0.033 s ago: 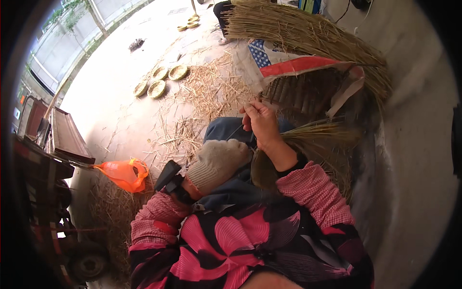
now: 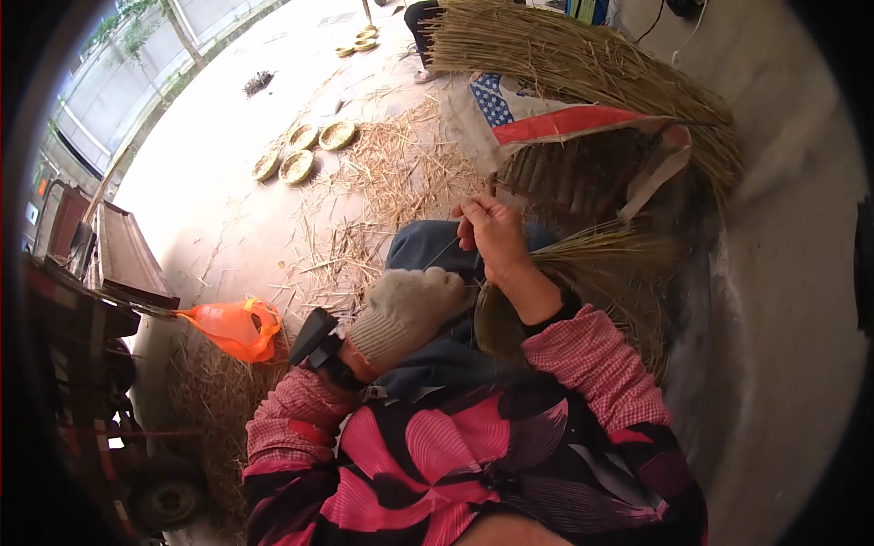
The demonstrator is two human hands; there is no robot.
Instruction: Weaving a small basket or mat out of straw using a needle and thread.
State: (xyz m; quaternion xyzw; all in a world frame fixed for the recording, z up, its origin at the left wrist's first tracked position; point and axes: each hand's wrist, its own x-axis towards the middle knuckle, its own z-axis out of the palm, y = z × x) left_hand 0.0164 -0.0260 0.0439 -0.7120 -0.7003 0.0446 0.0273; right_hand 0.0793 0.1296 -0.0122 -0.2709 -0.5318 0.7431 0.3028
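My left hand (image 2: 407,305), in a pale knitted glove, is closed over my lap. What its fingers hold is hidden by the glove. Just beyond it, my bare right hand (image 2: 496,238) pinches a thin strand (image 2: 442,253), which runs down taut toward the glove; its material is too fine to make out. Under my right wrist lies a brownish-olive rounded thing (image 2: 499,326), partly covered. Loose straw stalks (image 2: 596,244) fan out to the right of that wrist.
Several round woven straw baskets (image 2: 297,167) sit on the straw-littered floor ahead. A large straw bundle (image 2: 583,68) lies at the far right above a red, white and blue sheet (image 2: 569,123). At left are an orange plastic bag (image 2: 232,329) and a wheeled cart (image 2: 132,255).
My left hand has shifted very slightly left and toward me, away from the right hand. My right hand stays nearly in place, still pinching.
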